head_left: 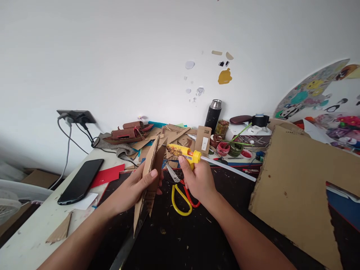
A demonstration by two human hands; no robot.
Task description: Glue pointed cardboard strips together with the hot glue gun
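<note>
My left hand (140, 185) is closed around folded pieces of brown cardboard (150, 165), held upright with the thumb on the near face. In my right hand (199, 180) is a yellow hot glue gun (180, 150), its tip stained brown and pointing at the cardboard's upper edge. A long clear glue stick (229, 168) sticks out of its back end. Below the hands lie scissors (181, 202) with yellow and red handles, blades partly hidden. A dark metal blade or ruler (125, 249) lies under the cardboard's lower end.
Cardboard scraps (177, 135), a brown model boat (126, 133) and a black thermos (213, 114) line the wall. Open paint jars (223, 148) stand behind the glue stick. A large cardboard sheet (295, 183) covers the right side. A black phone (81, 181) lies left.
</note>
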